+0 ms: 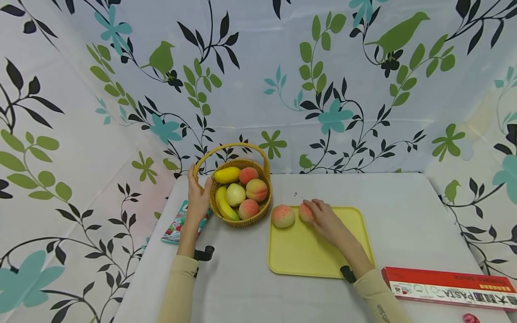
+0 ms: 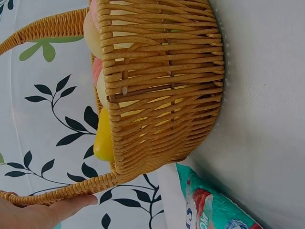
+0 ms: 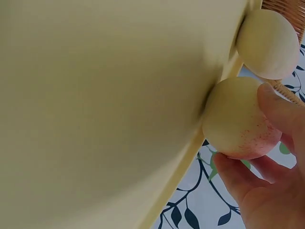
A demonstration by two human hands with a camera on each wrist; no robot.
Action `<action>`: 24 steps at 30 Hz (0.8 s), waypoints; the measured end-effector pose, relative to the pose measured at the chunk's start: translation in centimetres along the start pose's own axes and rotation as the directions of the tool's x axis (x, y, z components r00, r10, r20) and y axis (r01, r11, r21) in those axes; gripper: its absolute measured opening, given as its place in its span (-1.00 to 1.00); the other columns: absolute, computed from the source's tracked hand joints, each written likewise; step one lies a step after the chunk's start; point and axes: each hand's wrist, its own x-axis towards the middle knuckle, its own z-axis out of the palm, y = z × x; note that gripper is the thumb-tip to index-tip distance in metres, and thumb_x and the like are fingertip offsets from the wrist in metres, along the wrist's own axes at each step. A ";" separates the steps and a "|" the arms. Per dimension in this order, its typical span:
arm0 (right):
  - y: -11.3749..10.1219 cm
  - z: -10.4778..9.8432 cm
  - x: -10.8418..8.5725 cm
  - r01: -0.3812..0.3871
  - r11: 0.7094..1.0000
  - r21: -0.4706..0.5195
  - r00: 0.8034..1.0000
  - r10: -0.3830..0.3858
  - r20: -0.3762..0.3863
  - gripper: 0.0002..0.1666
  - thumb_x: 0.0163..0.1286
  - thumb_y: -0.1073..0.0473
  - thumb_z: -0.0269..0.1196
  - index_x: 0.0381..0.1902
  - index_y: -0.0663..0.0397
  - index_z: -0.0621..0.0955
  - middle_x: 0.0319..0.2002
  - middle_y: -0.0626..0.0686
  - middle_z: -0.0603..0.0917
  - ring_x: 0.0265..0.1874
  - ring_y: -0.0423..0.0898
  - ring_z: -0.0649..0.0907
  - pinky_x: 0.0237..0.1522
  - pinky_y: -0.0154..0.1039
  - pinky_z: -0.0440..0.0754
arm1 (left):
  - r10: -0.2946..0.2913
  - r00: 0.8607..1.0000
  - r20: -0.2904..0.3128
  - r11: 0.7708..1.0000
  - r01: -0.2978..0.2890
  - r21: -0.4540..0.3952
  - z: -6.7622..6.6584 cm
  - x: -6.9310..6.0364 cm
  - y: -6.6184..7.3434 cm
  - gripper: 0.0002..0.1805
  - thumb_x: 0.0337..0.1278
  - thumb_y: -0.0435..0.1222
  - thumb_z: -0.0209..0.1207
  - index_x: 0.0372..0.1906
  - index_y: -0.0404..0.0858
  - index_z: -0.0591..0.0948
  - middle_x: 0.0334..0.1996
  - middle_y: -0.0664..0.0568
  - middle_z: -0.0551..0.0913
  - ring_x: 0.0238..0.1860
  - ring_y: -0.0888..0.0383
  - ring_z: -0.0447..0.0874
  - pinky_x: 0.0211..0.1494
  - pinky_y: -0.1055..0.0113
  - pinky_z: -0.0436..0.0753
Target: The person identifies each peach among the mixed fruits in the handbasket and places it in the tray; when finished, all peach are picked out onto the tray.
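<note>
My right hand (image 1: 325,223) holds a peach (image 3: 243,118) at the far edge of the yellow tray (image 1: 319,260), thumb on one side and fingers on the other. A second peach (image 1: 283,216) sits to its left in the tray's far left corner. At the left, my left hand (image 1: 198,197) grips the handle (image 2: 62,188) of a wicker basket (image 1: 251,220) near its base. Its thumb lies along the handle, while the other fingers are mostly hidden in the left wrist view. Inside the basket are a banana (image 1: 224,204), a yellow fruit (image 1: 227,175), a pale round fruit (image 1: 235,194) and several peaches (image 1: 256,189).
A teal and red snack packet (image 1: 177,226) lies left of the basket, partly behind my left forearm. On the right stands a red and white pasta box (image 1: 448,287), with a small red object (image 1: 470,318) near it. Patterned cloth (image 1: 250,89) hangs behind the white table (image 1: 234,278).
</note>
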 end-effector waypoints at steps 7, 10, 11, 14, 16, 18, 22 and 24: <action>-0.2 0.2 -0.2 0.038 0.998 -0.040 0.997 -0.041 -0.064 -0.28 0.35 0.14 0.43 0.42 -0.04 0.47 0.31 0.27 0.51 0.27 0.26 0.55 0.30 0.22 0.59 | 0.005 1.000 -0.001 1.000 -0.005 -0.001 0.0 0.1 -0.1 -0.18 0.58 -0.01 -0.01 0.67 0.11 -0.18 0.70 -0.02 -0.16 0.69 -0.14 -0.12 0.70 -0.18 0.01; -0.3 0.4 -0.3 0.050 0.996 -0.068 0.995 -0.055 -0.077 -0.22 0.28 0.11 0.49 0.42 -0.07 0.47 0.31 0.26 0.51 0.26 0.26 0.56 0.29 0.23 0.58 | 0.007 1.000 -0.001 1.000 -0.007 -0.005 0.0 0.1 0.0 -0.18 0.58 -0.04 0.00 0.67 0.10 -0.18 0.70 -0.03 -0.16 0.69 -0.15 -0.12 0.70 -0.19 0.02; -0.3 0.4 -0.3 0.053 0.996 -0.071 0.995 -0.058 -0.081 -0.19 0.25 0.09 0.51 0.43 -0.07 0.46 0.31 0.27 0.51 0.26 0.27 0.56 0.29 0.24 0.57 | 0.006 1.000 -0.001 1.000 -0.006 -0.006 0.0 0.0 0.0 -0.18 0.58 -0.04 0.00 0.67 0.11 -0.18 0.70 -0.02 -0.16 0.69 -0.15 -0.13 0.70 -0.19 0.02; -0.2 0.6 -0.4 0.053 0.996 -0.078 0.994 -0.061 -0.092 -0.16 0.24 0.04 0.52 0.44 -0.05 0.45 0.33 0.29 0.49 0.27 0.29 0.55 0.29 0.27 0.54 | 0.004 1.000 -0.001 1.000 -0.004 -0.008 0.0 0.0 0.0 -0.19 0.58 -0.08 0.00 0.67 0.10 -0.18 0.70 -0.02 -0.16 0.69 -0.15 -0.12 0.70 -0.18 0.02; -0.1 0.7 -0.4 0.047 0.995 -0.083 0.994 -0.055 -0.098 -0.15 0.24 0.03 0.51 0.44 -0.04 0.44 0.35 0.30 0.48 0.28 0.30 0.53 0.27 0.30 0.54 | 0.004 1.000 -0.003 1.000 -0.004 -0.007 0.0 0.0 0.0 -0.19 0.59 -0.10 0.00 0.67 0.10 -0.17 0.70 -0.03 -0.16 0.69 -0.14 -0.11 0.71 -0.16 0.02; 0.0 0.7 -0.4 0.038 0.995 -0.089 0.994 -0.046 -0.099 -0.14 0.25 0.02 0.51 0.45 -0.04 0.43 0.37 0.32 0.46 0.30 0.32 0.52 0.27 0.32 0.53 | 0.003 1.000 -0.005 1.000 -0.003 -0.003 0.0 0.1 0.0 -0.20 0.59 -0.10 0.00 0.67 0.10 -0.17 0.70 -0.02 -0.15 0.69 -0.14 -0.11 0.71 -0.16 0.02; 0.1 0.6 -0.4 0.014 0.995 -0.098 0.995 -0.023 -0.095 -0.12 0.25 0.03 0.51 0.47 -0.03 0.41 0.41 0.34 0.43 0.34 0.35 0.49 0.29 0.34 0.50 | 0.003 1.000 -0.006 1.000 -0.003 0.010 0.0 0.1 0.0 -0.19 0.58 -0.06 0.00 0.67 0.10 -0.17 0.70 -0.01 -0.15 0.69 -0.12 -0.13 0.70 -0.20 0.01; 0.1 0.6 -0.4 0.007 0.995 -0.103 0.996 -0.017 -0.092 -0.10 0.25 0.02 0.51 0.48 -0.04 0.40 0.42 0.35 0.42 0.35 0.35 0.49 0.30 0.34 0.50 | 0.001 1.000 -0.007 1.000 -0.001 0.015 0.0 0.0 0.0 -0.19 0.58 -0.05 0.00 0.67 0.11 -0.17 0.70 0.00 -0.15 0.70 -0.12 -0.15 0.69 -0.23 0.00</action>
